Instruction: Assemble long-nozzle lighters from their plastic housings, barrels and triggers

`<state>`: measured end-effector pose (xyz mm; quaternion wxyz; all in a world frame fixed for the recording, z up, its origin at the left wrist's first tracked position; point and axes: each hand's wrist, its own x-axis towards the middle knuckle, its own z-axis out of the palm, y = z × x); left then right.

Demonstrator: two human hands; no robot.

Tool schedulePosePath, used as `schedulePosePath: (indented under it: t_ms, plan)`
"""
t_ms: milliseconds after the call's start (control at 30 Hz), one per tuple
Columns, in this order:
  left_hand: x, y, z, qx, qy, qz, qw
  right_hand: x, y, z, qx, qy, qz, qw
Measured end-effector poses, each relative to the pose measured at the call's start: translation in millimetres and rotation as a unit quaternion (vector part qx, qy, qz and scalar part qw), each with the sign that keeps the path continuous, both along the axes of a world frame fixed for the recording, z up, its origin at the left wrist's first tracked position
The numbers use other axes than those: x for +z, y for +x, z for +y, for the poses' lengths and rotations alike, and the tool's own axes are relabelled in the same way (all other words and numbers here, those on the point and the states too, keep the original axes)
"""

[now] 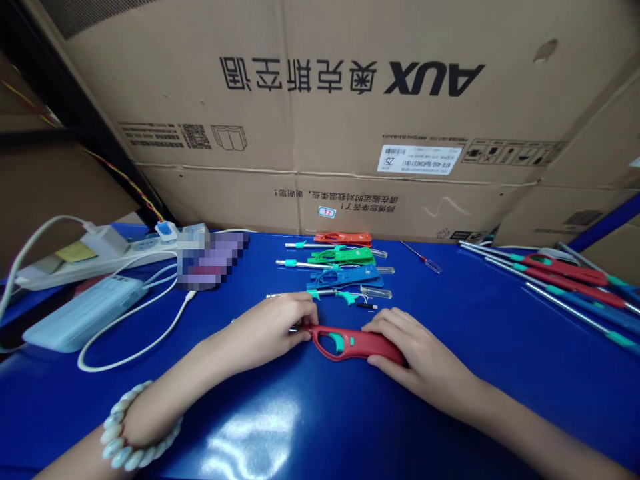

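A red long-nozzle lighter (350,343) with a teal trigger lies flat on the blue table (450,400), held at both ends. My left hand (273,328) closes over its nozzle end, where a bit of metal tube shows. My right hand (413,350) covers the rear of its handle. Just beyond my hands lie loose lighter parts: an orange shell (345,238), a green shell (343,256), a blue shell (345,276), metal tubes with teal collars (295,264) and small clear pieces (375,292).
A large cardboard box (320,113) walls off the back. At left are a white power strip (100,257), a light blue power bank (83,310) and white cables (130,343). Several assembled lighters (560,273) lie at right; a small screwdriver (423,257) sits near them.
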<state>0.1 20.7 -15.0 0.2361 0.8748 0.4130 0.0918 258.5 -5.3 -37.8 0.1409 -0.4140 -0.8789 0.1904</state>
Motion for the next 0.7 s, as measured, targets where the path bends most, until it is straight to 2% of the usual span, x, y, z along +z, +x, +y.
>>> schedulePosePath:
  t_ms: [133,700]
  plan:
    - [-0.6,1.4,0.6,0.005,0.003,0.008,1.000,-2.0,0.1,0.0,0.002,-0.018,0.016,1.000]
    - [-5.5,0.8,3.1,0.001,0.003,-0.019,1.000,-3.7,0.0,-0.1,-0.006,-0.017,0.003,1.000]
